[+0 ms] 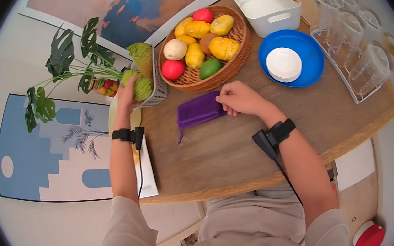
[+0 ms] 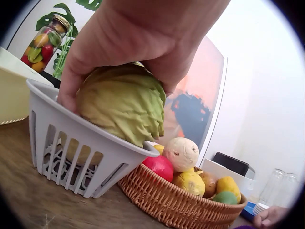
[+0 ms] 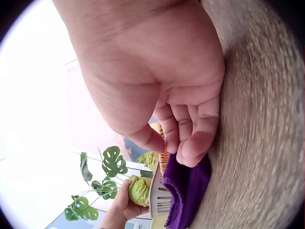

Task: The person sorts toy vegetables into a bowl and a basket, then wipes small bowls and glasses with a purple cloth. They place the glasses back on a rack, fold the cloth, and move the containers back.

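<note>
My left hand (image 1: 127, 94) grips a green cabbage (image 2: 121, 105) from above, thumb and fingers spread round its sides. The cabbage sits at the rim of a grey slotted plastic basket (image 2: 71, 162), its lower part hidden behind the basket wall. Another leafy green vegetable (image 1: 140, 52) shows at the basket's far end. On the table, a purple cloth pouch (image 1: 199, 110) with a thin cord lies flat. My right hand (image 1: 242, 99) rests beside its right end, fingers loosely curled and fingertips right at the cloth's edge (image 3: 188, 183).
A round wicker basket (image 1: 233, 71) of fruit stands behind the pouch. Farther right are a blue plate (image 1: 314, 63) with small white dishes (image 1: 284, 64), a white bin (image 1: 284, 24) and a rack of glasses (image 1: 370, 69). A plant (image 1: 62, 53) and fruit jar (image 2: 45, 45) stand left.
</note>
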`<action>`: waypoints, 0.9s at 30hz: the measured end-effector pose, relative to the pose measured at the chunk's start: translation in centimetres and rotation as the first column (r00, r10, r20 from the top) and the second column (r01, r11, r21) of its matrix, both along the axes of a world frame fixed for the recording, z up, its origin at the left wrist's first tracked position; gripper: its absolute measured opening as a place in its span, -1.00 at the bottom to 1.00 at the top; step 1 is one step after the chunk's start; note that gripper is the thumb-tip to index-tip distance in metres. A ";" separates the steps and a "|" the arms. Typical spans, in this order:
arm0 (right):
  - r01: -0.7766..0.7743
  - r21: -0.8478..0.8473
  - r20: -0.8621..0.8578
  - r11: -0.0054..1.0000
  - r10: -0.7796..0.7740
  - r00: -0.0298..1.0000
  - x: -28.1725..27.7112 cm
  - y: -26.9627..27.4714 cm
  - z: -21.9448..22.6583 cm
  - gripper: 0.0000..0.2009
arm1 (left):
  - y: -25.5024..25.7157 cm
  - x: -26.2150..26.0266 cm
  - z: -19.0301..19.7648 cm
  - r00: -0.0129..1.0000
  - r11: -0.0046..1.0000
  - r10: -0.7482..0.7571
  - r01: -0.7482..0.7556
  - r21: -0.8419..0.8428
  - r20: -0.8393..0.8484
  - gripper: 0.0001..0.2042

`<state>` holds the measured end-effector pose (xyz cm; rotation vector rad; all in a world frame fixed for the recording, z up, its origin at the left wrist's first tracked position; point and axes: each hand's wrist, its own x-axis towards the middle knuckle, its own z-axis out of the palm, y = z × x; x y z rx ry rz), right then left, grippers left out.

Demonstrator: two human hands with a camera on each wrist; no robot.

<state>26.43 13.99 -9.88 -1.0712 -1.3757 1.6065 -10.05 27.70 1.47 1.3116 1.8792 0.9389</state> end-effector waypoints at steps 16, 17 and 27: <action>-0.027 -0.015 0.056 1.000 0.028 0.998 -0.3 0.0 0.3 -0.80 | -27.6 -9.0 4.2 0.888 0.858 0.236 0.000 0.514 -0.394 -0.38; -0.021 -0.012 0.065 1.000 0.021 0.998 -0.3 -0.1 0.4 -0.80 | -29.8 -9.3 3.9 0.837 0.870 0.285 -0.021 0.493 -0.467 -0.36; 0.032 -0.032 0.047 0.999 -0.031 0.998 -0.4 -0.3 0.6 -0.82 | -35.1 -11.7 -3.2 0.411 0.951 0.301 -0.199 0.238 -0.860 -0.25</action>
